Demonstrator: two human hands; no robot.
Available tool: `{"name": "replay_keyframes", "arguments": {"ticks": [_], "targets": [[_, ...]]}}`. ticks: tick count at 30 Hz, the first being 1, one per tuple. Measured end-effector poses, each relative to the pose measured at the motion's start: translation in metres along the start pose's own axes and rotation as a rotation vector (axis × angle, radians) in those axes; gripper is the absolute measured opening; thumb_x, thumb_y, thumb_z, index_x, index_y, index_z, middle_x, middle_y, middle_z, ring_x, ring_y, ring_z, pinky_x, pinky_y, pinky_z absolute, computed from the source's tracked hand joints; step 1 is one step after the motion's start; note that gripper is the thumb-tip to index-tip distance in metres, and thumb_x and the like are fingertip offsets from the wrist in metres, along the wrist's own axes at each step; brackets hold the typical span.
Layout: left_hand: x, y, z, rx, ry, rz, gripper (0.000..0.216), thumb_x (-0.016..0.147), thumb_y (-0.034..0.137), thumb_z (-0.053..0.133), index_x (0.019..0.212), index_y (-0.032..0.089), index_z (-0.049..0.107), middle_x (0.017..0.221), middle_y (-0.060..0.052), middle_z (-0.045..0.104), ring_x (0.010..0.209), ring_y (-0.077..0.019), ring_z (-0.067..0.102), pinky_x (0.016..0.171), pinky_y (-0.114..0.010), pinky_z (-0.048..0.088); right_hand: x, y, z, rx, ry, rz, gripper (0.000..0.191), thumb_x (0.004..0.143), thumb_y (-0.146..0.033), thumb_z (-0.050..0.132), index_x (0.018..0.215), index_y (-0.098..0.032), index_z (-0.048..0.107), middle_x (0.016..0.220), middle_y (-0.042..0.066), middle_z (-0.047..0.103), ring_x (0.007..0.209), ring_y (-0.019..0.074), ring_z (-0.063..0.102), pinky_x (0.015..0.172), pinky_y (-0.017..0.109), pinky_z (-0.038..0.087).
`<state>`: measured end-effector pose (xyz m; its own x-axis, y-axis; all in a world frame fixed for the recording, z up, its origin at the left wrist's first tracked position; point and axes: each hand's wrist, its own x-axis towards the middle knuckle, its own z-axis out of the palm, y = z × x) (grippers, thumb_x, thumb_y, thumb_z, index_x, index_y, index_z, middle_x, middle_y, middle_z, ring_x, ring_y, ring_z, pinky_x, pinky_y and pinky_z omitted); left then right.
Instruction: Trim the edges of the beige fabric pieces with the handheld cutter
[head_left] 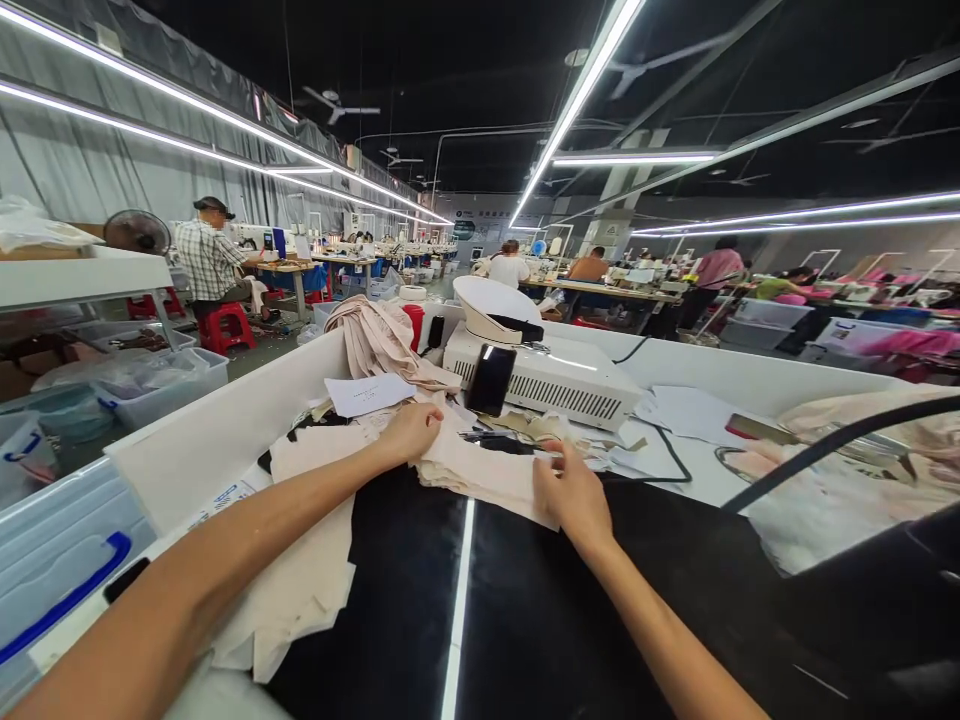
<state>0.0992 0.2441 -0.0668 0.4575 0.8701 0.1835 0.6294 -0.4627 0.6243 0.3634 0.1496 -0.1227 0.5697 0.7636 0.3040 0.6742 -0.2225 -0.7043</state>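
Note:
A stack of pale pink cut fabric pieces (480,472) lies at the far edge of the black work surface (525,610). My left hand (411,432) is closed at the stack's left end, fingers curled on the cloth. At the right end, my right hand (576,492) grips the edge, its fingertips partly hidden behind the layers. More pale fabric pieces (307,580) lie under and beside my left forearm. Just beyond the stack, a black phone (491,380) leans against a white vented machine (555,375).
A bundle of pink fabric (379,340) and a printed paper slip (367,394) lie at the back left. A white bowl-shaped item (491,300) sits on the machine. A black curved bar (840,450) reaches in from the right. White side panels (225,440) border the table. People work at sewing tables beyond.

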Motion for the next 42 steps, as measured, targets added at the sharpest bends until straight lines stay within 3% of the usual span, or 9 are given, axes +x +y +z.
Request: {"name": "replay_keyframes", "arguments": {"ticks": [5,14,19,22,26,29,33,39,42], "targets": [[-0.002,-0.006,0.008,0.068,-0.009,0.004,0.037,0.112,0.041,0.074,0.141,0.019,0.069,0.143,-0.012,0.070,0.121,-0.0286,0.073,0.103,-0.050,0.066,-0.005,0.007,0.005,-0.159,-0.009,-0.128,0.038,0.109,-0.041,0.076,0.139,-0.020,0.070,0.138,0.010,0.074,0.115,0.0272,0.076,0.099,0.050,0.067],[-0.016,0.002,-0.004,0.204,0.087,0.033,0.039,0.111,0.041,0.075,0.143,0.019,0.068,0.145,-0.013,0.069,0.122,-0.0294,0.073,0.104,-0.051,0.065,-0.029,-0.006,0.003,-0.265,0.041,-0.543,0.038,0.108,-0.040,0.077,0.141,-0.021,0.070,0.149,0.012,0.070,0.133,0.0323,0.070,0.113,0.058,0.060],[-0.022,0.021,-0.004,0.246,0.094,0.204,0.030,0.116,0.032,0.065,0.142,0.019,0.071,0.151,-0.013,0.067,0.141,-0.0303,0.064,0.125,-0.051,0.051,-0.048,-0.019,0.018,-0.281,-0.025,-0.710,0.035,0.109,-0.039,0.075,0.140,-0.022,0.071,0.149,0.012,0.070,0.132,0.0310,0.071,0.112,0.056,0.062],[-0.021,0.026,0.004,0.252,0.010,0.312,0.028,0.117,0.028,0.062,0.141,0.020,0.074,0.154,-0.012,0.068,0.150,-0.0281,0.059,0.133,-0.045,0.042,-0.054,-0.018,0.025,-0.309,-0.058,-0.750,0.037,0.109,-0.038,0.075,0.142,-0.023,0.070,0.151,0.012,0.069,0.132,0.0310,0.071,0.111,0.056,0.062],[-0.023,0.012,0.018,0.287,-0.068,0.310,0.036,0.112,0.037,0.074,0.143,0.019,0.071,0.157,-0.014,0.065,0.146,-0.0348,0.062,0.125,-0.062,0.049,-0.057,-0.010,0.029,-0.351,-0.103,-0.742,0.035,0.109,-0.038,0.076,0.140,-0.022,0.071,0.147,0.012,0.071,0.126,0.0293,0.073,0.107,0.053,0.064],[-0.026,0.000,0.025,0.310,-0.093,0.273,0.041,0.110,0.039,0.076,0.146,0.020,0.068,0.157,-0.014,0.064,0.141,-0.0348,0.065,0.119,-0.061,0.056,-0.057,-0.007,0.029,-0.371,-0.122,-0.731,0.036,0.109,-0.038,0.076,0.141,-0.022,0.071,0.147,0.012,0.071,0.126,0.0295,0.074,0.107,0.054,0.064],[-0.027,-0.003,0.028,0.303,-0.117,0.250,0.045,0.111,0.040,0.075,0.150,0.020,0.067,0.162,-0.014,0.060,0.147,-0.0366,0.061,0.123,-0.064,0.051,-0.065,-0.017,0.023,-0.389,-0.131,-0.736,0.038,0.109,-0.038,0.076,0.144,-0.023,0.070,0.152,0.012,0.069,0.131,0.0310,0.072,0.111,0.056,0.063],[-0.032,0.009,-0.001,0.262,-0.141,0.223,0.042,0.119,0.040,0.058,0.157,0.024,0.064,0.179,-0.014,0.046,0.169,-0.0397,0.036,0.136,-0.071,0.028,-0.109,-0.044,0.005,-0.328,-0.200,-0.868,0.043,0.111,-0.034,0.070,0.152,-0.024,0.069,0.160,0.016,0.069,0.150,0.0356,0.066,0.125,0.055,0.057],[-0.036,0.007,-0.039,0.276,-0.118,0.192,0.041,0.118,0.038,0.061,0.157,0.025,0.063,0.175,-0.013,0.050,0.163,-0.0365,0.045,0.135,-0.066,0.036,-0.139,-0.052,-0.008,-0.236,-0.219,-0.957,0.039,0.111,-0.035,0.068,0.147,-0.023,0.074,0.153,0.016,0.075,0.145,0.0385,0.071,0.117,0.056,0.064]]}}
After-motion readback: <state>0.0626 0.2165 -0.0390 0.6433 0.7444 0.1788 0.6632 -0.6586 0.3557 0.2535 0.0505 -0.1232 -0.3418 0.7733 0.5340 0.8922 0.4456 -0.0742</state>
